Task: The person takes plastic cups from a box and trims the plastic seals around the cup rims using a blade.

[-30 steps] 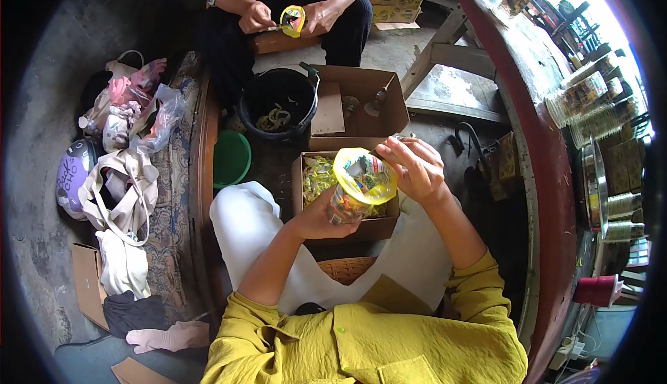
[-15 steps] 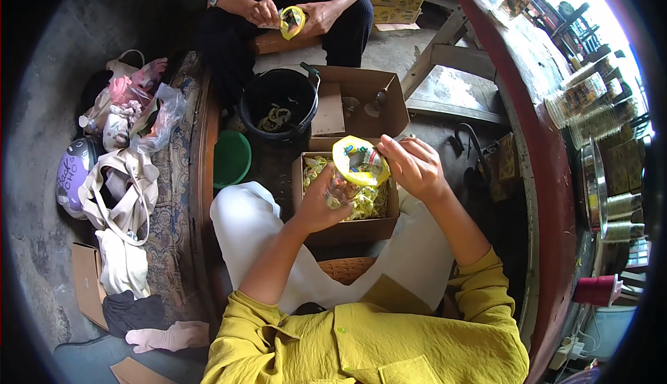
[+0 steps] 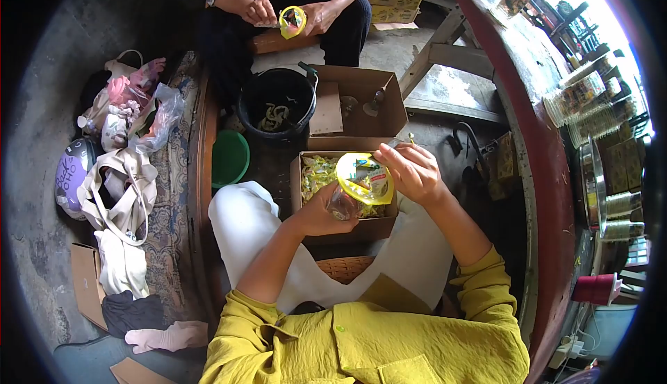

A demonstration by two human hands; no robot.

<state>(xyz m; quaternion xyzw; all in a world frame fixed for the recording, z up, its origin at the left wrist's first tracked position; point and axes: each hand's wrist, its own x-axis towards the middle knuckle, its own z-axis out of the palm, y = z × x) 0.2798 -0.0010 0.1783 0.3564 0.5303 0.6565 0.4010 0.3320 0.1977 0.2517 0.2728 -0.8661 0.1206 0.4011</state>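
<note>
My left hand point(image 3: 321, 212) is wrapped round a clear plastic cup point(image 3: 344, 203) with a yellow rim and a printed, see-through top that faces up, tilted. At the rim's right side, my right hand point(image 3: 411, 170) has its fingers pinched together; a small thin item point(image 3: 411, 137) sticks up beyond them, too small to name. Below the cup is a cardboard box point(image 3: 379, 228) full of small yellow-green wrapped packets point(image 3: 318, 174). Across from me, another person's hands point(image 3: 313, 19) hold a similar yellow-rimmed cup point(image 3: 292, 21).
A black bucket point(image 3: 253, 110) and an open cardboard box point(image 3: 389, 110) stand beyond the packets. A green basin point(image 3: 231, 158) is at the left, near bags point(image 3: 114, 189). The red-edged table point(image 3: 556, 176) on the right carries stacked plastic cups point(image 3: 580, 99).
The cup in my left hand has shifted and tilted a little. My right hand has moved slightly down, and the thin item now shows above its fingers.
</note>
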